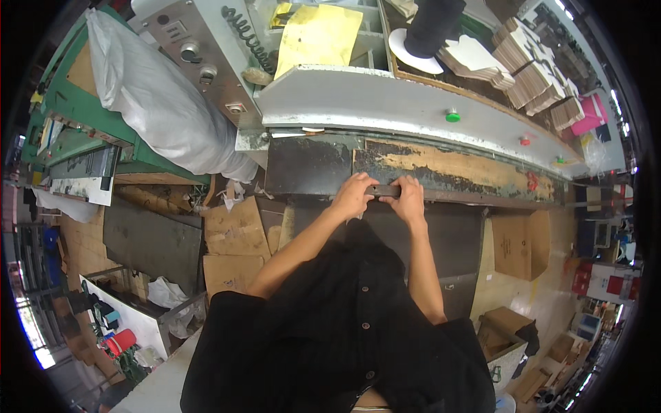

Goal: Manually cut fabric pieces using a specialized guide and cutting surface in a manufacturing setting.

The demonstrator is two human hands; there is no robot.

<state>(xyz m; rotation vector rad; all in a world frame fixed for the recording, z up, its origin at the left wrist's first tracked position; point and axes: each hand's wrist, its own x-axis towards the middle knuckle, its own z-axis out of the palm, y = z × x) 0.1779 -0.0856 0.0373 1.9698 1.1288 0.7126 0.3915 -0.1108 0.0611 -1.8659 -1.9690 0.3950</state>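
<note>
Takes clock directions from the centre of the head view. Holds a short dark bar [385, 191] just off centre toward 3 o'clock, by the near edge of a worn work surface [441, 164]. Grips the bar's 9 o'clock end with the left hand [353, 196], fingers bent and nearly closed in a pinch. Grips its 3 o'clock end with the right hand [409, 199], likewise nearly closed. Cannot tell whether resting the bar on the surface or holding it just clear. Shows patchy dark coating over tan toward 2 o'clock, and a plain dark plate [310, 162] at 11 o'clock. Notes a grey machine front [344, 100] beyond at 12 o'clock, bearing a green button [452, 117] at 2 o'clock. Records a yellow sheet [320, 38] at 12 o'clock, stacks of flat cut pieces [530, 72] at 2 o'clock, and a bulging white sack [158, 103] at 10 o'clock. Finds an open cardboard box [508, 244] at 3 o'clock. Wears a black buttoned garment [330, 310], visible at 6 o'clock.
</note>
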